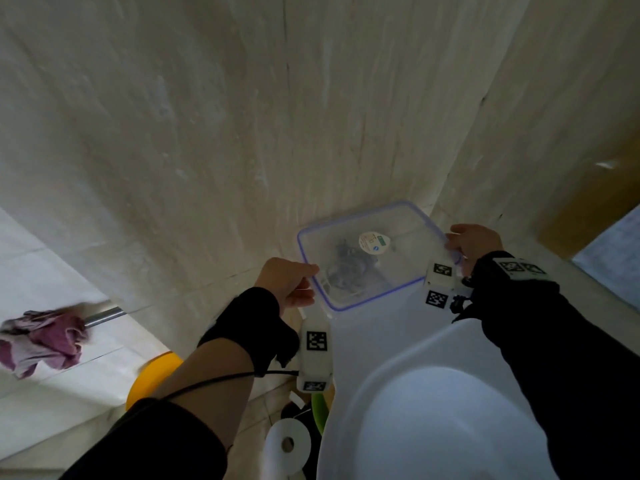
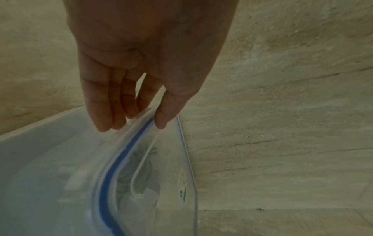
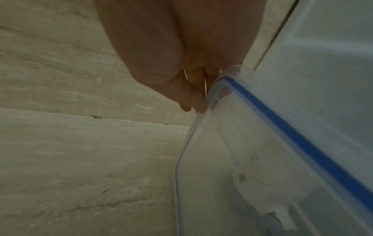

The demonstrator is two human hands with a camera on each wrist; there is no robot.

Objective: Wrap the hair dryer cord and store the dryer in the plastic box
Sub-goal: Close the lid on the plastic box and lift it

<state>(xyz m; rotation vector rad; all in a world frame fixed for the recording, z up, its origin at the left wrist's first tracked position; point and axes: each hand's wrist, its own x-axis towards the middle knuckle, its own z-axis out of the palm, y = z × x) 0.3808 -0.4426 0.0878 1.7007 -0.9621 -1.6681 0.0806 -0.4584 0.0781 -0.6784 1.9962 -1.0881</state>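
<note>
Wall [image 1: 207, 133]: pale veined tile, fills most of head view; box sits close against it at a corner.

Basin [image 1: 433, 410]: white, round bowl, bottom right of head view, w/ flat white ledge running up to the box.

Box [image 1: 398, 271]: clear plastic, rectangular, on the ledge just behind the basin. Lid [image 1: 405, 216] on top, clear w/ blue seal round the edge & a round label near the middle. Inside, seen thru the lid: dark grey dryer [image 1: 349, 265] w/ cord bundled by it, in the left half; detail blurred, can't tell how cord is wound.

Left hand [image 1: 289, 282]: at box's near-left corner. Left wrist view shows thumb on top of the lid rim by the blue seal, fingers [image 2: 105, 103] fairly straight down the outside, so a light pinch on the lid edge.

Right hand [image 1: 474, 242]: at box's right end, fingers curled over the lid edge; right wrist view shows fingertips [image 3: 193, 102] tucked vs. the rim corner, gripping it.

Smaller bits: purple cloth [image 1: 45, 337] on a metal rod, far left; yellow round thing [image 1: 152, 375] under left forearm; paper roll [image 1: 287, 445] at bottom.
</note>
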